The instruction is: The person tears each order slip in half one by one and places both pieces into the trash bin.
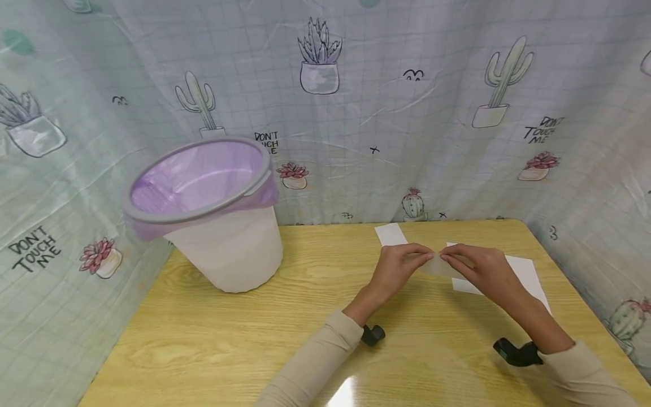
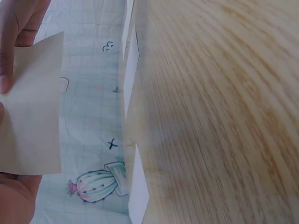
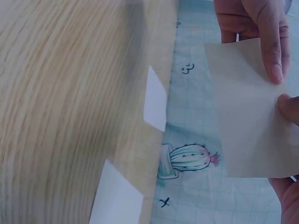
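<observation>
Both hands hold one small piece of plain paper over the far right part of the table. My left hand pinches it near the top middle between thumb and fingertips. Right beside that, my right hand pinches the same paper, so the two sets of fingertips nearly meet. In the right wrist view the sheet is whole, with straight edges and slight bends. From the head view only a pale strip of it shows below the fingers.
A white bin with a purple liner and grey rim stands at the table's back left. One white paper piece lies near the back edge; more white paper lies beneath and behind the right hand. A patterned curtain hangs behind the table.
</observation>
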`<state>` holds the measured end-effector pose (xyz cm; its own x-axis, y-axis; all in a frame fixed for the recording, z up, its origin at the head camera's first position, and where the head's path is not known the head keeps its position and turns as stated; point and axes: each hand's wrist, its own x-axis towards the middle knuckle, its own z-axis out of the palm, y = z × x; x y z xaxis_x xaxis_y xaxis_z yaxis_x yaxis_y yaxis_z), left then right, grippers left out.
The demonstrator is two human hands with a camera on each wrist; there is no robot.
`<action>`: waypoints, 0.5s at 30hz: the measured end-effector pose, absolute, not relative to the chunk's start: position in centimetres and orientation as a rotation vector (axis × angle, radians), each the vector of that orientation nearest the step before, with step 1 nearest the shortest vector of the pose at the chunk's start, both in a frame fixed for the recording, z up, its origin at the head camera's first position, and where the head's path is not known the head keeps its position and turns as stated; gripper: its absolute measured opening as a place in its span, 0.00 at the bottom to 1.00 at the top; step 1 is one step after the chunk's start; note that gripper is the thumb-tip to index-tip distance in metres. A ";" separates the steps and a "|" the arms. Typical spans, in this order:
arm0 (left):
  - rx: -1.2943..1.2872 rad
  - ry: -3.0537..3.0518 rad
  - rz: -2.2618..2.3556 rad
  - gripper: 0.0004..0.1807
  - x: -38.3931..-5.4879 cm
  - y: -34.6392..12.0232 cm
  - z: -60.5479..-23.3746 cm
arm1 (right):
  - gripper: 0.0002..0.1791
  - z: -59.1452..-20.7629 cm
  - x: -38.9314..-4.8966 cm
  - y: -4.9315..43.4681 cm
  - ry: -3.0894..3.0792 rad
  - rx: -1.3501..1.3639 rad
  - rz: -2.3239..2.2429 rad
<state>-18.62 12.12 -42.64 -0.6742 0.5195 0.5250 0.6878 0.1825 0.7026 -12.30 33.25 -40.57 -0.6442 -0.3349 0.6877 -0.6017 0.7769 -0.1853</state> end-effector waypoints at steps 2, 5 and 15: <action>-1.171 -2.250 -1.537 0.10 -18.7 12.0 -42.5 | 0.14 -40.3 -12.4 33.1 -2.304 0.699 0.542; -1.146 -2.211 -1.584 0.10 -18.7 11.8 -42.4 | 0.14 -39.9 -12.6 32.8 -2.291 0.701 0.556; -1.074 -2.137 -1.825 0.10 -18.6 11.1 -41.2 | 0.18 -38.1 -12.8 31.7 -2.240 0.703 0.577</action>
<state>-18.57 11.08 -41.23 -0.7374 0.4239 0.5259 0.5858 0.0136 0.8104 -12.82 31.71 -38.15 -0.6011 -0.3131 0.7353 -0.6292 0.7527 -0.1939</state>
